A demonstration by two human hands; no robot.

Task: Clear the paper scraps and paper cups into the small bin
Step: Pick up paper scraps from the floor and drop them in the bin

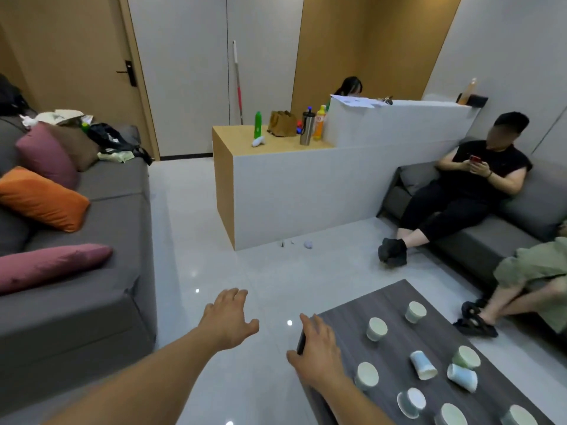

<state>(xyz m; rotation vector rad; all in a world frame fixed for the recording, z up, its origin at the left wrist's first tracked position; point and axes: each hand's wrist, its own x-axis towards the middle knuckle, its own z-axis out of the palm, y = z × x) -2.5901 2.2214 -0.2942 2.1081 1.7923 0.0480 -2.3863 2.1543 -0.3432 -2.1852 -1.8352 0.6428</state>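
Bare left forearm (159, 375), bare right forearm (352, 403)

- Nine paper cups (376, 329), pale green and pale blue, are scattered over the dark wood-grain desk (395, 299) in my feed. Six stand and three lie tipped on their sides.
- A crumpled paper scrap (308, 244) lies on the floor (245, 265) at the foot of the white counter (306, 194), with smaller bits just beside it.

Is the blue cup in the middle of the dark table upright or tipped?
Tipped. The blue cup lies on its side, its length flat along the table.
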